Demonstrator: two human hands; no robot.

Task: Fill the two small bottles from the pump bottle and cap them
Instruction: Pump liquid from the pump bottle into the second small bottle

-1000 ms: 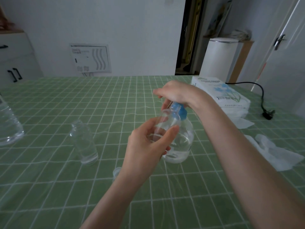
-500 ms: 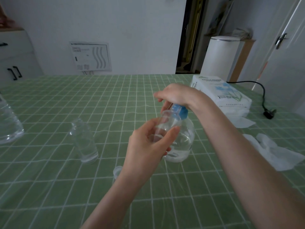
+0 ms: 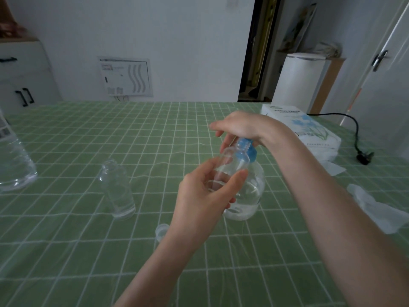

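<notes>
A clear pump bottle [image 3: 250, 191] with a blue pump head [image 3: 245, 149] stands on the green checked tablecloth. My right hand [image 3: 239, 127] rests on top of the pump head, palm down. My left hand [image 3: 203, 200] grips a small clear bottle [image 3: 228, 165], tilted with its open mouth up beside the pump head. A second small clear bottle [image 3: 117, 191] stands upright and uncapped to the left. A small clear cap [image 3: 161, 231] lies on the cloth, partly hidden by my left wrist.
A large clear water bottle [image 3: 13, 165] stands at the left edge. A tissue pack [image 3: 305, 129] sits at the back right, with loose tissues [image 3: 376, 207] on the right. A black cable with a plug [image 3: 363, 156] lies near the right edge.
My right hand has stayed on the pump head and the left has kept the small bottle at the spout; both sit slightly lower in view.
</notes>
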